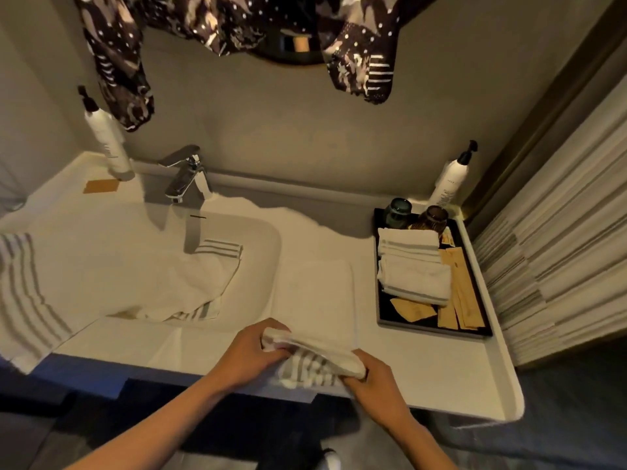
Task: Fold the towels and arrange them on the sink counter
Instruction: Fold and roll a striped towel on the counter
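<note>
A small white towel with grey stripes is held over the counter's front edge, partly folded, by both hands. My left hand grips its left end and my right hand grips its right end. Just behind it a plain white cloth lies flat on the sink counter. A larger striped towel lies spread across the basin and the left counter. Two folded white towels rest stacked in the black tray at the right.
A chrome faucet stands behind the basin. Pump bottles stand at the back left and back right. Two dark cups and tan packets share the tray. Patterned cloth hangs above; a curtain is at right.
</note>
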Available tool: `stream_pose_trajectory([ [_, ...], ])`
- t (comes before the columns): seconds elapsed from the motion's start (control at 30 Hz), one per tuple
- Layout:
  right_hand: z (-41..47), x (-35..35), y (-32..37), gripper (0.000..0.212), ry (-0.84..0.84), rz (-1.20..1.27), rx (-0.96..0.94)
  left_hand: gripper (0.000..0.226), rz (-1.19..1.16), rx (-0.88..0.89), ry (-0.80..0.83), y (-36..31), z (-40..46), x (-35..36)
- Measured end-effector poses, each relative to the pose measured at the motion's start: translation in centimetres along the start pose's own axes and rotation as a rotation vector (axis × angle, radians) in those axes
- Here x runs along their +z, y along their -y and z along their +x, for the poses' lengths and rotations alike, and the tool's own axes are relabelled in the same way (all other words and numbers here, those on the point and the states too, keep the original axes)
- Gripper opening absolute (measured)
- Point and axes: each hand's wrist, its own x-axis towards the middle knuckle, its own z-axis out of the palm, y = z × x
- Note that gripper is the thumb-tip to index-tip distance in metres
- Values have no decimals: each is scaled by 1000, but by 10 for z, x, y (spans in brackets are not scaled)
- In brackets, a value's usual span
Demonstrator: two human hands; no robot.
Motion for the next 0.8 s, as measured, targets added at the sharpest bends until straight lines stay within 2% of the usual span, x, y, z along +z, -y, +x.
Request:
stream_pose_trajectory([
  [0.1,34,-11,11,8,-74,189,46,24,-168,-72,-115,-6,39,-9],
  [0.2,81,-20,26,2,-132,224,57,29,-143,-167,-210,-11,76,-14],
  [0.33,138,-25,32,15,-183,165,72,31,-133,-213,-312,-15,125,-15],
  [0.47,173,-29,33,25,-223,125,117,33,-281,-348,-460,-26,159,-18],
  [0.5,177,-28,34,33,-251,122,127,32,-231,-321,-528,-29,159,-18],
  [0.53,177,-27,36,41,-310,82,98,29,-72,-217,-594,-31,155,-16],
  [0.57,174,-25,37,43,-373,-3,11,25,124,-37,-622,-31,147,-14],
  [0.6,170,-22,39,38,-421,-108,-132,22,312,199,-547,-34,140,-11],
  [0.67,164,-9,32,31,-352,-346,-392,24,632,602,-171,-25,130,2],
  [0.7,166,-1,23,37,-266,-461,-453,25,701,670,15,-14,130,10],
  [0.73,169,6,15,41,-178,-546,-466,30,713,629,129,-4,131,17],
  [0.8,176,12,6,44,-92,-622,-375,49,733,447,139,14,135,24],
])
